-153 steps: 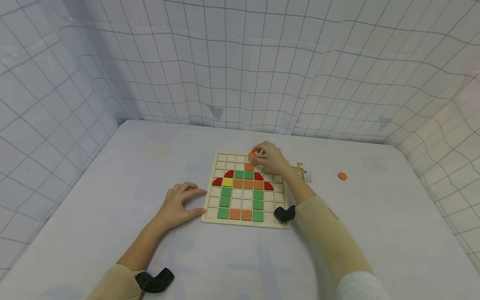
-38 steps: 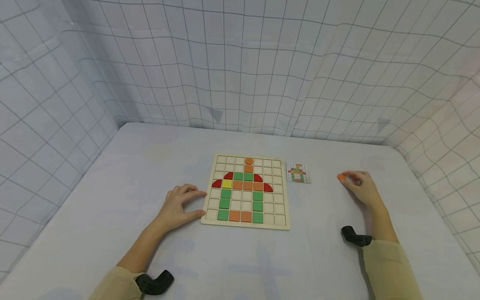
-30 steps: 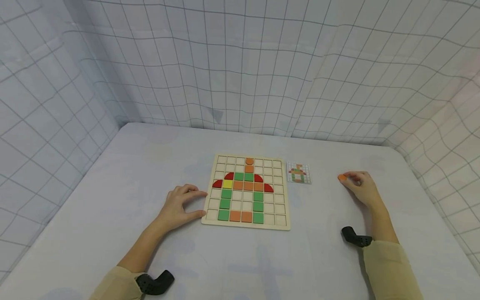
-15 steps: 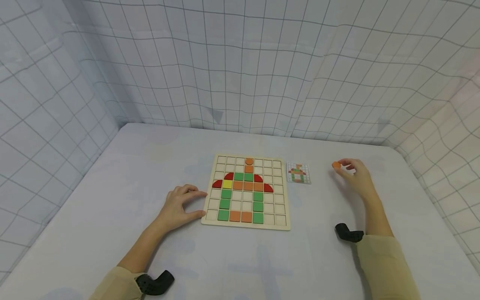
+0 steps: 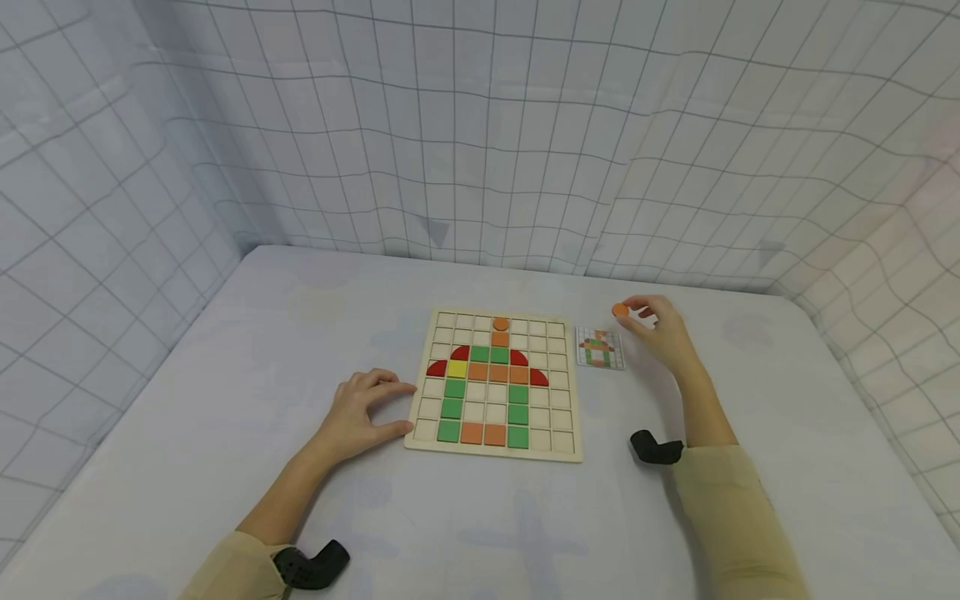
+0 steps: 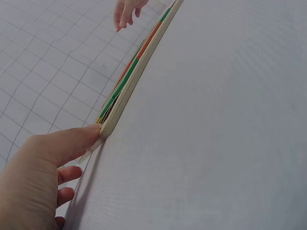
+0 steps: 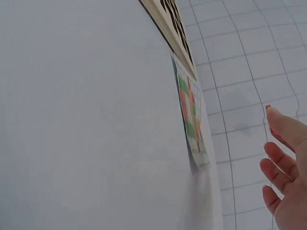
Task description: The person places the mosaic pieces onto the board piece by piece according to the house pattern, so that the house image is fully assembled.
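My right hand [image 5: 662, 332] pinches an orange disc [image 5: 620, 310] between thumb and fingertips, raised above the table beyond the pattern card. In the right wrist view only a sliver of the disc [image 7: 268, 106] shows past the thumb. My left hand [image 5: 362, 417] touches the left edge of the wooden grid board [image 5: 561, 455] with thumb and index finger spread apart; the left wrist view shows the thumb against the board's edge. Green, orange, red and yellow pieces lie in the grid. At the top sits another orange disc [image 5: 501, 324], above an orange square [image 5: 500, 339].
A small pattern card [image 5: 600, 348] with a coloured grid picture lies just right of the board. The white table [image 5: 480, 525] is bounded by gridded cloth walls [image 5: 517, 142] at the back and sides. Black wrist devices [image 5: 311, 565] stick out from both sleeves.
The right hand has placed one orange disc in the top row, picked up the other from the right side of the table, and carried it left and upward. The left hand has stayed put.
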Available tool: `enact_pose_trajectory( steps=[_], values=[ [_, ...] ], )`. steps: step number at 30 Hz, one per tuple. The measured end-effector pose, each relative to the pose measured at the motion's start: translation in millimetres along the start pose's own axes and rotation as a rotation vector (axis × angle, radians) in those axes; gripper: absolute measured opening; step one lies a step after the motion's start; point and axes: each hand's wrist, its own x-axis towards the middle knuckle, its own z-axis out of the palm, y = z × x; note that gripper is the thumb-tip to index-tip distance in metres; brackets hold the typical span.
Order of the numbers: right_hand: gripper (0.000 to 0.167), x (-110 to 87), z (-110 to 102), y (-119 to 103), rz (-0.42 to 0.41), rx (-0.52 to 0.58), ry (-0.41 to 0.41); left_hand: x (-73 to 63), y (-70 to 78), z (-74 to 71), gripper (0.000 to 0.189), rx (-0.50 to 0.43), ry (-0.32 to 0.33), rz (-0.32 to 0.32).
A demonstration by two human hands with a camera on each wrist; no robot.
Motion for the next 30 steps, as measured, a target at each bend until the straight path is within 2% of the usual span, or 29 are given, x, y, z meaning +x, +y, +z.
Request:
enact_pose_trajectory(
  steps=[10, 20, 30],
  values=[
    [0.041, 17.7, 26.5, -34.3, -0.042, 0.066, -0.093, 0.8, 1.6, 1.1, 0.044, 0.002, 0.0, 0.001],
    [0.035, 24.2, 62.6, -58.2, -0.113, 0.068, -0.155, -0.4, 3.9, -0.7, 0.043, 0.009, 0.007, 0.001],
    [0.031, 33.1, 82.4, -67.2, -0.146, 0.06, -0.198, -0.9, 4.5, -0.1, 0.043, 0.026, 0.015, 0.003]
  ],
)
